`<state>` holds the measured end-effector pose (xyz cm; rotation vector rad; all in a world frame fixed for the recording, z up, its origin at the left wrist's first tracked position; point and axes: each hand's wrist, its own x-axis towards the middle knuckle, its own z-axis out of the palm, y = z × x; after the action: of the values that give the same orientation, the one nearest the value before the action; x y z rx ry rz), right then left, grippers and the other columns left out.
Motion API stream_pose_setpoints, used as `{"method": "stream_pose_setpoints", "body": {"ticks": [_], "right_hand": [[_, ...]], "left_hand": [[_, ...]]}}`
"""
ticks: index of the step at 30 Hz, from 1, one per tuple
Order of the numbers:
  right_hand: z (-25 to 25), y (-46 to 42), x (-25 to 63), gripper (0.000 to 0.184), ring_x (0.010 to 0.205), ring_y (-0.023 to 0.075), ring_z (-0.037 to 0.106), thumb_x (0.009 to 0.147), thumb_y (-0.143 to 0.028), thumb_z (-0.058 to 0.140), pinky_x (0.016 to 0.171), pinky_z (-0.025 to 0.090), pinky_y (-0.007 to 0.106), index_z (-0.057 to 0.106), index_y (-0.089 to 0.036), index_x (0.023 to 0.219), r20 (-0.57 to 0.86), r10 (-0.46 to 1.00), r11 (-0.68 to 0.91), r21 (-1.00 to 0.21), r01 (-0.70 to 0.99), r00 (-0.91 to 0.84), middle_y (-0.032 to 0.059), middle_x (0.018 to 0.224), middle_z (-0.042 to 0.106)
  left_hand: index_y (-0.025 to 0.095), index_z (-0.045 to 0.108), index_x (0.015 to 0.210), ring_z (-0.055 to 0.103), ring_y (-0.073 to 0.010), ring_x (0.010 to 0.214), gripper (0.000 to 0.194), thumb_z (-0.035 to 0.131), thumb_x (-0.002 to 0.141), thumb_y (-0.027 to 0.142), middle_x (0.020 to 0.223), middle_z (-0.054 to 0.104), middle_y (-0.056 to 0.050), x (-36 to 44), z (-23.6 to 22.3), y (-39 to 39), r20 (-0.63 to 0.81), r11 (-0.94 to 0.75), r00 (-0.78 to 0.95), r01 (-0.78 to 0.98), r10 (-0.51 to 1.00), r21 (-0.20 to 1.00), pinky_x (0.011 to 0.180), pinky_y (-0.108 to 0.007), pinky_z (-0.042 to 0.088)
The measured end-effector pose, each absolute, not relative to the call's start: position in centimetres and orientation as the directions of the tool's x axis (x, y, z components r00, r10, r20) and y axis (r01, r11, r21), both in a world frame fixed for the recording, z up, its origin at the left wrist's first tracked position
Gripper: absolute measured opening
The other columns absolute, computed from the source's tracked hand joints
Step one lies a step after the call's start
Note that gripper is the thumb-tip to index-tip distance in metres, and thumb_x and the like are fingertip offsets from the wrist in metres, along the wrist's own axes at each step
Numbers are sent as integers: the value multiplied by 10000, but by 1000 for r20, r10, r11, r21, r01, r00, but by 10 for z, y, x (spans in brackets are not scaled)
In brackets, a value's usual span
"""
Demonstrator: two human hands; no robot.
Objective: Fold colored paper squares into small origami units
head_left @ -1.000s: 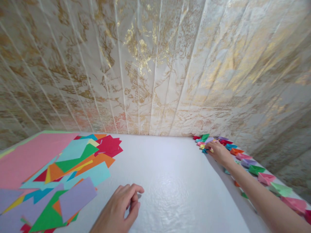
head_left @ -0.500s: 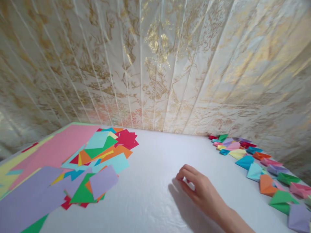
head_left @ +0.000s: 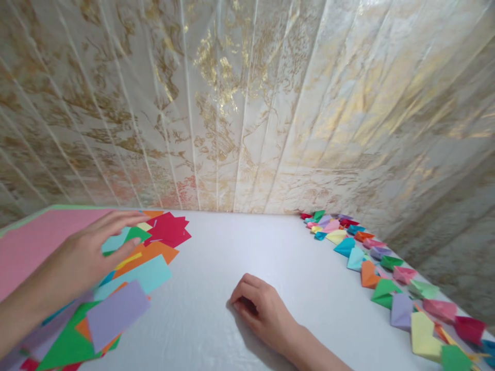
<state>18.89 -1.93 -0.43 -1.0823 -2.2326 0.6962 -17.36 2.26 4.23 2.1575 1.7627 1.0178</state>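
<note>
My left hand reaches in from the left over a pile of coloured paper pieces, thumb and fingers apart, holding nothing that I can see. Around it lie a light blue sheet, an orange piece, a red stack and a purple square; the hand hides part of the pile. On the white table, near the middle, rests my right hand. Its fingers are curled in toward the thumb, and no object shows in them.
Along the right edge runs a row of small folded paper shapes in many colours, among them a yellow folded heart and an orange one. Large pink sheets lie at the far left. A patterned curtain hangs behind the table.
My left hand has come into view from the left, over the paper pile. The view has turned right, showing more folded shapes. My right hand's fingers look more curled.
</note>
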Motion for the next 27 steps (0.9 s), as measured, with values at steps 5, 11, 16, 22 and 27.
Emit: {"method": "stream_pose_setpoints", "body": {"ticks": [5,11,16,22,27], "right_hand": [[-5,-19,190,299,787,150,603,775,41,524,691,432,226,680,-201,857,245,814,536,-667,518,-527,19,865,641],[-6,-17,193,264,787,155,608,846,-14,487,681,437,235,658,-214,875,191,815,498,-714,493,-547,22,891,633],[-6,-17,193,249,812,165,622,880,-47,463,710,456,254,643,-219,892,182,797,506,-722,473,-576,27,912,638],[-4,-18,191,250,816,165,621,873,-40,464,712,451,257,641,-216,889,175,804,500,-716,487,-568,27,912,639],[-5,-17,191,247,809,162,612,869,-35,473,703,441,254,645,-210,891,170,808,497,-711,497,-564,27,910,632]], "left_hand": [[125,523,1286,518,-360,1295,681,467,862,654,1442,527,-146,-236,21,65,287,-154,50,923,957,353,1138,-497,355],[166,514,1354,500,-327,1342,589,485,897,536,1473,535,-126,-241,20,46,174,-84,32,950,984,302,1135,-408,356],[204,573,1356,417,-398,1380,708,632,747,561,1489,498,-153,-239,22,46,64,-24,9,973,998,229,1114,-545,326],[168,620,1300,476,-345,1298,627,590,786,526,1384,577,-133,-233,22,42,32,-61,55,974,998,216,1080,-445,377],[123,609,1296,483,-285,1293,525,513,884,433,1378,594,-110,-226,30,35,51,-90,82,976,995,200,1097,-360,354]]}}
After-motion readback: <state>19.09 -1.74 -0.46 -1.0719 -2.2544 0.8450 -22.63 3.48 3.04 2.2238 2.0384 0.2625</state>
